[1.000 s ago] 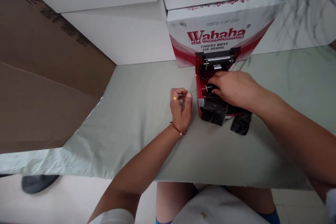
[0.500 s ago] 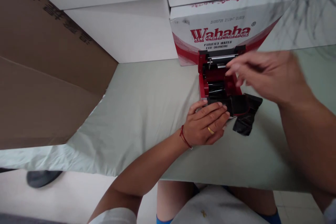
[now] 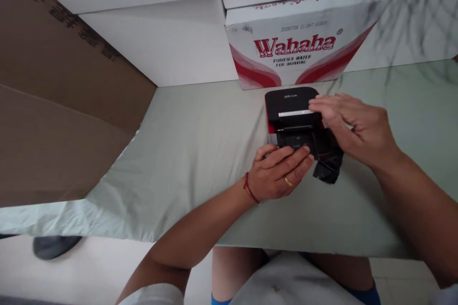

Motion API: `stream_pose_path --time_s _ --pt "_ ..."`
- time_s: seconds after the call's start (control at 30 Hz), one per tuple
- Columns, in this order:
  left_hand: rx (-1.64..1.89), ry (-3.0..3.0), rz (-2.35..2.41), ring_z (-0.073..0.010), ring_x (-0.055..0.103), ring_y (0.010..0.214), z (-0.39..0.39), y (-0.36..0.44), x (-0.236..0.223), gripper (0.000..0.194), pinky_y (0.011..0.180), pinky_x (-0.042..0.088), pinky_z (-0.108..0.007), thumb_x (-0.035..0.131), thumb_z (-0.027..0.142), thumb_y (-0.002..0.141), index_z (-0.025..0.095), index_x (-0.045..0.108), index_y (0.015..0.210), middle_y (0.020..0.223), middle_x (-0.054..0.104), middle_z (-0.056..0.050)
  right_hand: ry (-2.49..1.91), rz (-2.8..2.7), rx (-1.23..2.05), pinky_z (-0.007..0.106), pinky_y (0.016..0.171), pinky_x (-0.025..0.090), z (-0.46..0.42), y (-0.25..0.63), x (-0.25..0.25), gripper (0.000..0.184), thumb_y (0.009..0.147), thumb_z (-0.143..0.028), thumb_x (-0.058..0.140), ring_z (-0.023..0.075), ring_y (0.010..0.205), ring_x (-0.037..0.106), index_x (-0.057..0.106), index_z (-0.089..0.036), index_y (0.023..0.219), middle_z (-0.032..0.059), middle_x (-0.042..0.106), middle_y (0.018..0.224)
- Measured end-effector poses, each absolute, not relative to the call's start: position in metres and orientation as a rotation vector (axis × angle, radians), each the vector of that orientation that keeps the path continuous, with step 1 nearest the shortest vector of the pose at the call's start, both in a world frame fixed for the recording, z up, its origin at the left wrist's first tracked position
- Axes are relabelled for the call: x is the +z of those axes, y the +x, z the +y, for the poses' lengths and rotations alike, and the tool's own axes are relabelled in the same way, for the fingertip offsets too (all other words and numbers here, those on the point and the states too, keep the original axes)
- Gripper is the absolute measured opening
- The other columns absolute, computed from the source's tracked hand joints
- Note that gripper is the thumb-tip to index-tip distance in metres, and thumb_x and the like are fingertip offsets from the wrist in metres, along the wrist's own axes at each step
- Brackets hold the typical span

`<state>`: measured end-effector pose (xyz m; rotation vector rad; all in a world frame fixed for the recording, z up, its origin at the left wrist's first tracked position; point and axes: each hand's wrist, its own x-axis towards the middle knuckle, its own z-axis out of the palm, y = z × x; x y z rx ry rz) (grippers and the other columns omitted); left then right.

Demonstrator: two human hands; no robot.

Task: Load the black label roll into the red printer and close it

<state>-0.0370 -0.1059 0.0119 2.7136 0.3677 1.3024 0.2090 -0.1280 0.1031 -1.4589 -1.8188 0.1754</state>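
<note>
A small red and black label printer [image 3: 291, 102] sits on the cloth-covered table, its black lid lowered but with a gap at the front. Black strip material [image 3: 327, 164] trails out over the printer's front right corner onto the cloth. My left hand [image 3: 281, 171] grips the printer's front edge, fingers laid over the black front part. On the lid's right side, my right hand [image 3: 352, 121] has its fingertips on top and its thumb lower, at the side. The inside of the printer is mostly hidden by the lid.
A white and red water carton [image 3: 296, 47] stands right behind the printer. White boxes [image 3: 171, 47] are stacked along the back. A large brown cardboard box [image 3: 64, 138] takes up the left side. The table's front edge [image 3: 272, 248] runs above my lap.
The printer's lid, upright before, has swung down toward the front and covers the inside. My right hand has moved onto the lid's right edge. My left hand stays at the front.
</note>
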Motion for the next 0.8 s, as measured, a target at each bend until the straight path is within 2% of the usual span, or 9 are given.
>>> stream_pose_path --time_s 0.13,0.27,0.37,0.43,0.53,0.6,0.7,0.8 --pt "1.291 2.699 0.387 -0.0178 0.075 0.121 -0.106 -0.037 0.01 0.065 0.108 0.046 -0.035 0.069 0.027 0.105 0.043 0.052 0.165 0.143 0.084 0.004 -1.441 -1.988 0.097 0.065 0.133 0.044 -0.15 0.21 0.08 0.037 0.116 -0.035 0.051 0.0319 0.146 0.07 0.079 -0.029 0.138 0.0071 0.079 0.148" --pt "1.342 2.763 0.399 -0.0196 0.076 0.116 -0.105 -0.035 0.013 0.057 0.106 0.045 -0.037 0.067 0.027 0.105 0.04 0.057 0.159 0.14 0.085 0.003 -1.473 -2.061 -0.023 0.067 0.137 0.037 -0.159 0.209 0.07 0.04 0.116 -0.028 0.05 0.0307 0.151 0.066 0.073 -0.029 0.149 0.0075 0.074 0.157" --pt "1.437 2.8 0.4 -0.0196 0.076 0.112 -0.106 -0.032 0.016 0.05 0.107 0.045 -0.036 0.068 0.026 0.104 0.034 0.063 0.153 0.133 0.088 0.001 -1.452 -2.076 -0.075 0.065 0.136 0.039 -0.16 0.207 0.067 0.041 0.116 -0.027 0.051 0.03 0.151 0.067 0.071 -0.026 0.151 0.0094 0.073 0.157" --pt "1.474 2.759 0.414 -0.0203 0.075 0.112 -0.107 -0.032 0.018 0.05 0.11 0.045 -0.037 0.068 0.031 0.105 0.033 0.061 0.154 0.132 0.088 0.0 -1.45 -2.051 -0.069 0.063 0.135 0.041 -0.16 0.206 0.064 0.043 0.115 -0.026 0.05 0.0297 0.152 0.066 0.07 -0.027 0.153 0.0098 0.072 0.158" --pt "1.569 2.556 0.544 -0.0241 0.072 0.12 -0.105 -0.033 0.018 0.051 0.112 0.049 -0.041 0.06 0.042 0.109 0.032 0.056 0.159 0.138 0.083 -0.006 -1.426 -1.963 -0.052 0.063 0.134 0.043 -0.161 0.203 0.055 0.045 0.115 -0.025 0.048 0.0298 0.155 0.063 0.068 -0.028 0.155 0.011 0.072 0.159" --pt "1.635 2.317 0.709 -0.0263 0.069 0.128 -0.1 -0.035 0.014 0.049 0.115 0.051 -0.045 0.058 0.045 0.111 0.031 0.055 0.158 0.142 0.076 -0.01 -1.364 -1.947 -0.052 0.064 0.133 0.043 -0.163 0.201 0.05 0.043 0.113 -0.025 0.051 0.0305 0.153 0.065 0.072 -0.029 0.15 0.0105 0.075 0.156" --pt "1.502 1.902 0.914 -0.0279 0.063 0.142 -0.088 -0.036 0.001 0.048 0.12 0.052 -0.048 0.062 0.054 0.11 0.033 0.058 0.153 0.151 0.066 -0.011 -1.194 -2.009 -0.052 0.067 0.132 0.044 -0.169 0.2 0.046 0.038 0.11 -0.027 0.058 0.0303 0.14 0.073 0.078 -0.036 0.14 0.0048 0.082 0.144" --pt "1.251 1.557 0.826 -0.0301 0.057 0.156 -0.073 -0.034 -0.015 0.064 0.123 0.053 -0.047 0.065 0.071 0.104 0.039 0.053 0.158 0.167 0.055 -0.009 -1.099 -2.019 -0.069 0.067 0.128 0.051 -0.176 0.2 0.046 0.04 0.107 -0.031 0.063 0.0312 0.134 0.075 0.078 -0.043 0.143 0.0018 0.084 0.139"
